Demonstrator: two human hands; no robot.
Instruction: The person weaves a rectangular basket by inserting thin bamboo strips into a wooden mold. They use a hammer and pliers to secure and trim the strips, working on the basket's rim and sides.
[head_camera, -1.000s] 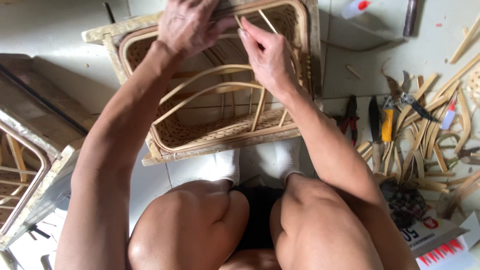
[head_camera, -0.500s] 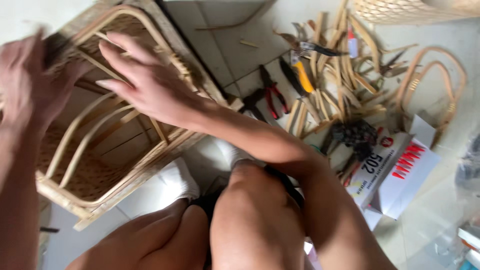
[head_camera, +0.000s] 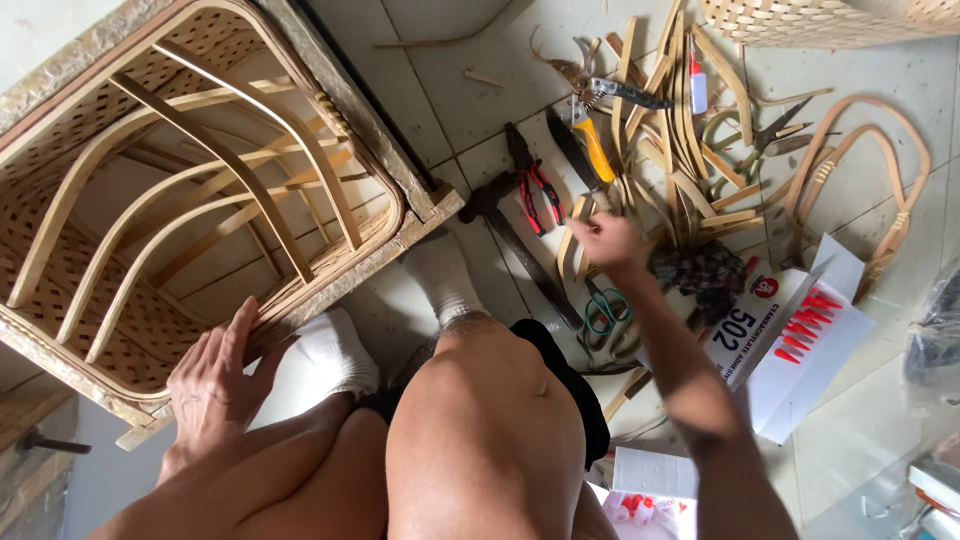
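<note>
On the tiled floor, left hand (head_camera: 215, 385) rests flat against the latticed rattan frame (head_camera: 190, 200); right hand's (head_camera: 605, 243) grip is unclear.

Scattered rattan strips (head_camera: 690, 190) and pliers (head_camera: 530, 180) crowd the floor rightward.

Bare arms, no sleeves, no rings or watch by fingers of left hand (head_camera: 215, 385) or right hand (head_camera: 605, 243). Black fabric shorts (head_camera: 570, 385). White ribbed cotton socks (head_camera: 440, 275), both feet.
</note>
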